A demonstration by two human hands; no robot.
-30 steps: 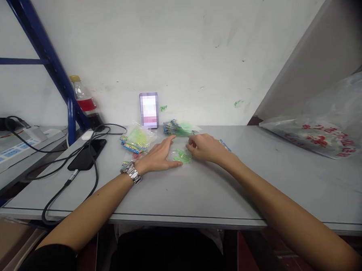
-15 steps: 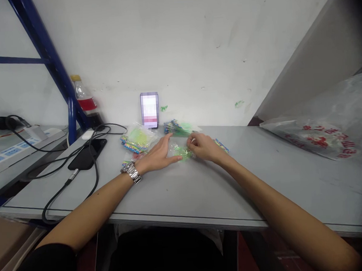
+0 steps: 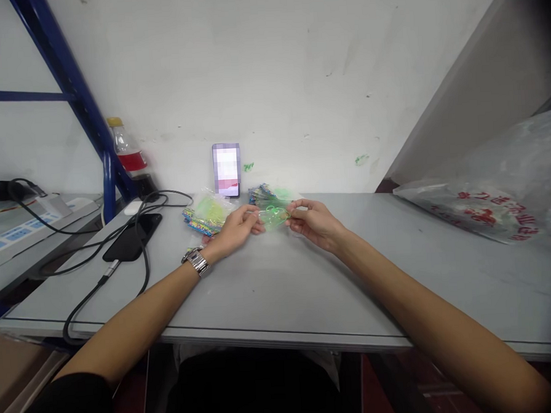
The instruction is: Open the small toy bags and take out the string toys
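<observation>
Both hands on one clear packet (image 3: 274,215) of green stuff: left hand (image 3: 238,227) pinches its left edge, right hand (image 3: 314,222) its right, lifted just above the table (image 3: 307,285).

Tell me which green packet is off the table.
The clear packet pinched between left hand and right hand; the left pile and back pile lie on the table.

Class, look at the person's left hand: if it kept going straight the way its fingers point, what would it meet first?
The left hand points rightward, so it would likely first meet the right hand, which holds the other end of the same small clear packet. Depth is uncertain.
</observation>
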